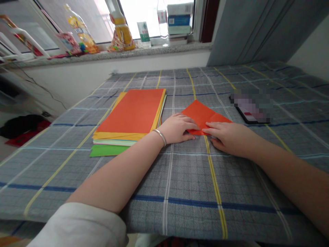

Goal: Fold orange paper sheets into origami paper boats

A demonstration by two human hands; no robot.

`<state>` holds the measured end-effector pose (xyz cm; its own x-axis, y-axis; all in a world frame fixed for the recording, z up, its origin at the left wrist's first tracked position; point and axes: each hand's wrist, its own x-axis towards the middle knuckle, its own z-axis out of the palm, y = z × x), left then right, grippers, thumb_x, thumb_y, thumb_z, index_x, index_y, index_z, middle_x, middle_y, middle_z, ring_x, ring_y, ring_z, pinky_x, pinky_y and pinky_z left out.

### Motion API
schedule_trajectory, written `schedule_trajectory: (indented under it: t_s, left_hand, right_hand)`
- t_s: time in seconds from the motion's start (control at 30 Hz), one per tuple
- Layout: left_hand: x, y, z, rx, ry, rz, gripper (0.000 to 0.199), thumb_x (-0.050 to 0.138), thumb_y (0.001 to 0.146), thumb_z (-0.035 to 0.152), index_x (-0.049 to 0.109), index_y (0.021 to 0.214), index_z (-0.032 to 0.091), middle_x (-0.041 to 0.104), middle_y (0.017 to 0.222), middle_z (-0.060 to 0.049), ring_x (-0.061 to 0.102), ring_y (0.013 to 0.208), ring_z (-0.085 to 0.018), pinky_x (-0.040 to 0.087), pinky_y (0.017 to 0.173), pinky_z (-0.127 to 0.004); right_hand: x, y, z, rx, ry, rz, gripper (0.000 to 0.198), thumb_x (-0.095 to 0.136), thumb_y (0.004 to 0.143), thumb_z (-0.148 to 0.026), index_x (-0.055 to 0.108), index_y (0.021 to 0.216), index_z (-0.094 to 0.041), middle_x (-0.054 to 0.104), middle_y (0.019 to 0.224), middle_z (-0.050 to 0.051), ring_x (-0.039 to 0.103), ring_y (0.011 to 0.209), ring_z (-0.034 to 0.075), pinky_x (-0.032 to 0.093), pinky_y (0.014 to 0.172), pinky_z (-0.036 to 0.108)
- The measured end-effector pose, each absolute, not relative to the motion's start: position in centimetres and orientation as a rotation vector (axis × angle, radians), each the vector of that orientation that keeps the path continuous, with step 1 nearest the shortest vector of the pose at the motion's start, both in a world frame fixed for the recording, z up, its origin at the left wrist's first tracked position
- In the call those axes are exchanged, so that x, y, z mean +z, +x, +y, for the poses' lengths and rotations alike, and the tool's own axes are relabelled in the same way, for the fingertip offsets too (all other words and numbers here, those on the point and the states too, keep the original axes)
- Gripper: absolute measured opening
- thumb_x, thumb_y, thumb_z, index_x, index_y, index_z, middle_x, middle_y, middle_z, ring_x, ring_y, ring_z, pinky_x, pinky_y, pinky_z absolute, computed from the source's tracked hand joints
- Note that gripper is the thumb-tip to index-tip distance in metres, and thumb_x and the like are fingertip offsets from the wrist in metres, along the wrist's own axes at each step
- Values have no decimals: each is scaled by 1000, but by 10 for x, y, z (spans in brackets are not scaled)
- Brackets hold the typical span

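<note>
Pale daylight through the window [141,13], above a speckled stone sill [149,54] crowded with an orange drink bottle [86,37], a yellow-capped bottle [124,36], a white-and-green tube [144,34], a clear bottle [162,24] and a book stack [179,20]. Tall gray panels [249,31] at the right; a thin black cord [34,80] along the wall at the left. Below, a gray plaid tablecloth [190,178], striped in yellow, white and blue. On it, at the left, a stack of colored paper [133,109], orange on top, yellow, pale and green edges showing beneath. Near center, just right of the stack, a folded orange sheet [197,113], peak pointing away. Resting on its left part, left hand [177,127], fingers outstretched, thumb apart, silver bangle [161,138] at the wrist. Across its near right edge, right hand [224,135], fingers extended, thumb parted below. Farther right, a smartphone [253,109], screen pixelated.
</note>
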<state>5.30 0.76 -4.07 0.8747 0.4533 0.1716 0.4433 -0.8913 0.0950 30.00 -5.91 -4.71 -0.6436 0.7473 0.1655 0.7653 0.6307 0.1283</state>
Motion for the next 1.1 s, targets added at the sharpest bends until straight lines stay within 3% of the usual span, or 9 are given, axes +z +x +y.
schedule_trajectory:
  t_s: [0.23,0.43,0.57,0.77,1.1]
  left_hand:
    - [-40,69,-7,169,3244,745,24,52,102,30,72,106,18,76,108,-6,71,96,-21,49,83,-35]
    - [-39,74,-14,116,3325,839,21,50,100,22,70,97,15,73,95,-7,70,83,-21,46,64,-33]
    - [-40,75,-15,136,3318,901,22,48,101,22,68,96,16,72,93,-7,69,83,-21,45,65,-32]
    - [-42,76,-16,434,3311,988,21,48,103,29,67,100,19,71,95,-5,67,90,-21,44,81,-36]
    - [-45,76,-16,590,3282,1056,24,46,102,30,67,95,21,71,93,-3,64,88,-21,39,74,-36]
  right_hand:
    - [-41,306,-52,-292,-1341,-2756,29,48,98,-31,74,99,-19,77,109,9,72,91,25,47,70,35]
    - [-35,302,-55,-416,-1408,-2812,29,44,98,-24,67,82,-18,74,83,6,67,72,21,31,57,34]
    - [-33,301,-55,-508,-1367,-2796,25,46,94,-20,65,79,-19,73,78,6,63,66,20,26,56,34]
    - [-38,298,-54,-642,-1352,-2533,33,41,98,-24,69,82,-19,76,84,7,66,74,21,33,61,35]
    - [-43,286,-54,-541,-1501,-2347,27,46,90,-25,72,85,-21,78,86,8,68,74,23,39,63,35]
